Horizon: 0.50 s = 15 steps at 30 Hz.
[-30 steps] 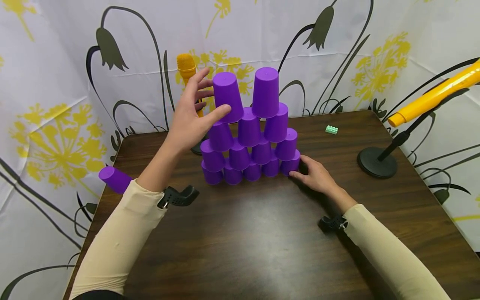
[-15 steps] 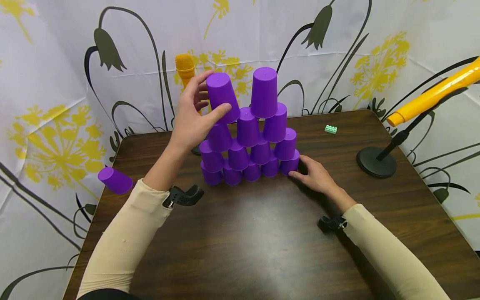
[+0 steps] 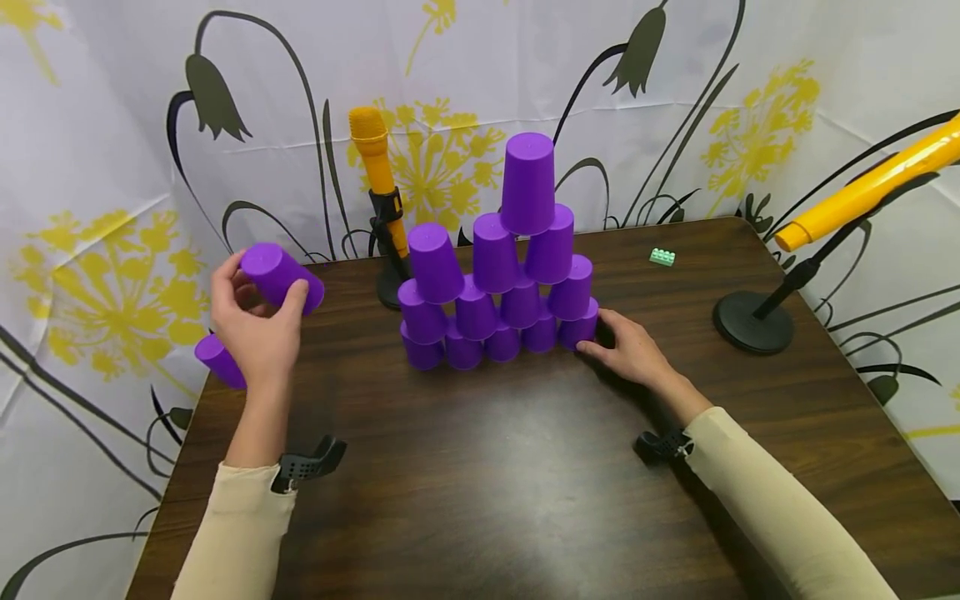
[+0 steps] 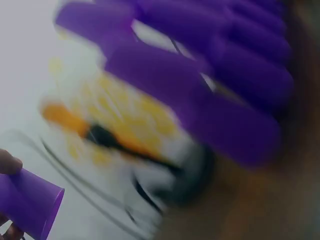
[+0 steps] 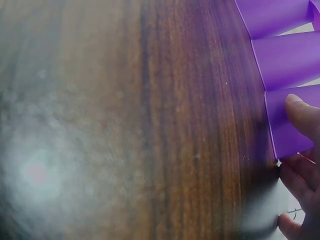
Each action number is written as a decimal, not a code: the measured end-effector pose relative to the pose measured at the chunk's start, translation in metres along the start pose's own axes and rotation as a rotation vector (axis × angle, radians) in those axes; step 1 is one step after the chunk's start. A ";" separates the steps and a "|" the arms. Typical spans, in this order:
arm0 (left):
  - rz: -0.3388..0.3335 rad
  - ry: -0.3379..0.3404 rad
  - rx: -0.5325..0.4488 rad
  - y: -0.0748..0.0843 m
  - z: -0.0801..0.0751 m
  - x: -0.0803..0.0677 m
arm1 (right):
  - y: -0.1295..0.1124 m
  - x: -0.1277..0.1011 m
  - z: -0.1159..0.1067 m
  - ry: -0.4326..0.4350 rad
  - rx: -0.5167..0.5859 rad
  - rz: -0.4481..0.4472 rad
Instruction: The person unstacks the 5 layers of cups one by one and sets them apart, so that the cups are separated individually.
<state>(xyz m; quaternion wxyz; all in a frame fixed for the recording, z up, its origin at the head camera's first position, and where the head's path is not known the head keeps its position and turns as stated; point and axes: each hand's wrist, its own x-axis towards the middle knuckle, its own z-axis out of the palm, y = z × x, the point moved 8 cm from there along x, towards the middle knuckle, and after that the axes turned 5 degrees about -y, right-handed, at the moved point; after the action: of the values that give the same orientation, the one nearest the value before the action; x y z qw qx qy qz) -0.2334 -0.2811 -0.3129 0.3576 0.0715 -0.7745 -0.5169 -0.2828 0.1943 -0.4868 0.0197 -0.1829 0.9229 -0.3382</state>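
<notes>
Head view: my left hand is out left with a purple cup gripped between thumb and fingers, well apart from the pyramid. My right hand is down at the base's right end, thumb on the end cup. A loose cup is near the table's left edge, partly hidden by my left wrist; I can't tell whether it stands or lies. Single top cup up there! I'd call this step handling one cup aside while bracing the rest; the next move calls for a clear path for it and a quiet right hand.

Left wrist: blurry, but fingertips hold that cup at lower left, the stack beyond.

Right wrist: thumb across the end cup, fingers around its far side, light hold, I'd judge.
</notes>
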 end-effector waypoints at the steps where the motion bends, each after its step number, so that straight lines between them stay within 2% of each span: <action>1: -0.034 0.028 0.061 -0.021 -0.007 -0.002 | 0.000 0.000 0.000 0.002 0.001 0.000; 4: -0.120 0.072 0.234 -0.071 -0.023 -0.012 | -0.001 0.000 -0.001 0.006 0.002 -0.001; 7: -0.171 0.078 0.356 -0.105 -0.034 -0.021 | -0.002 0.000 0.000 0.002 0.002 -0.001; 10: -0.190 0.061 0.437 -0.123 -0.039 -0.025 | -0.002 0.001 0.000 -0.002 0.006 0.001; 15: -0.210 0.015 0.553 -0.136 -0.041 -0.025 | -0.002 0.000 0.001 0.006 0.009 0.002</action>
<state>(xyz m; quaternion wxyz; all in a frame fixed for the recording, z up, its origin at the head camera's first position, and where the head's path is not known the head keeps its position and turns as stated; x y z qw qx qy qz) -0.2244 -0.3612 -0.4323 0.2748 0.2498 -0.8717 -0.3198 -0.2826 0.1926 -0.4863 0.0181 -0.1809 0.9215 -0.3431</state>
